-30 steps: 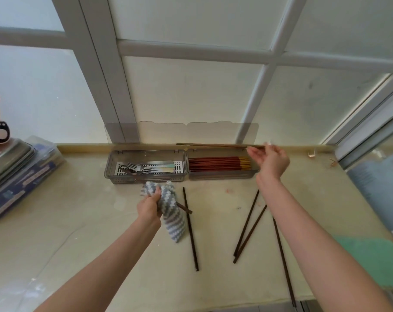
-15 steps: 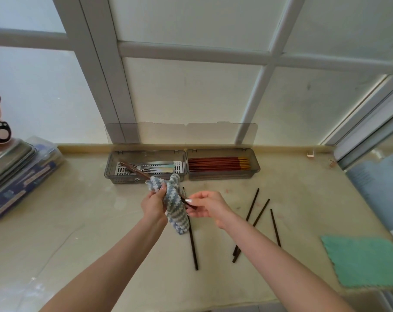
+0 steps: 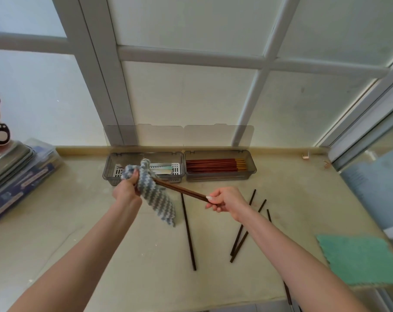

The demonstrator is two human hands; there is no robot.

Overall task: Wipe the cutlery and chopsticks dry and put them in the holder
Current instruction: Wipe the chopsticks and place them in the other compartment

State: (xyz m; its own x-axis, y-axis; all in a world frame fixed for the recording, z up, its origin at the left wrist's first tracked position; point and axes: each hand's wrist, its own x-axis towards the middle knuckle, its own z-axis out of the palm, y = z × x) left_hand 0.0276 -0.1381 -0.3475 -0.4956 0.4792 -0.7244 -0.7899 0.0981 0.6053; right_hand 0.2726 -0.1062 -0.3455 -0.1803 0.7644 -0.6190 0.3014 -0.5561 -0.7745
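My left hand [image 3: 126, 190] grips a grey-and-white zigzag cloth [image 3: 153, 195] wrapped around one end of a dark brown chopstick [image 3: 182, 190]. My right hand [image 3: 227, 201] pinches the chopstick's other end, holding it level above the counter. Behind them stands the grey holder: its left compartment [image 3: 178, 165] contains forks and cutlery, partly hidden by the cloth, and its right compartment [image 3: 250, 164] holds several red-brown chopsticks [image 3: 215, 165]. Several dark chopsticks lie loose on the counter: one [image 3: 188, 233] in the middle, others [image 3: 245, 230] under my right forearm.
A green cloth [image 3: 362, 258] lies at the right front edge of the beige counter [image 3: 78, 233]. Stacked metal trays and a blue packet [image 3: 17, 176] sit at the left. A window frame rises directly behind the holder; a blue-grey panel [image 3: 375, 185] stands at the right.
My right hand left the holder's right compartment, came down to the cloth, took the chopstick's end and drew it out to the right. The cloth-holding left hand rose slightly.
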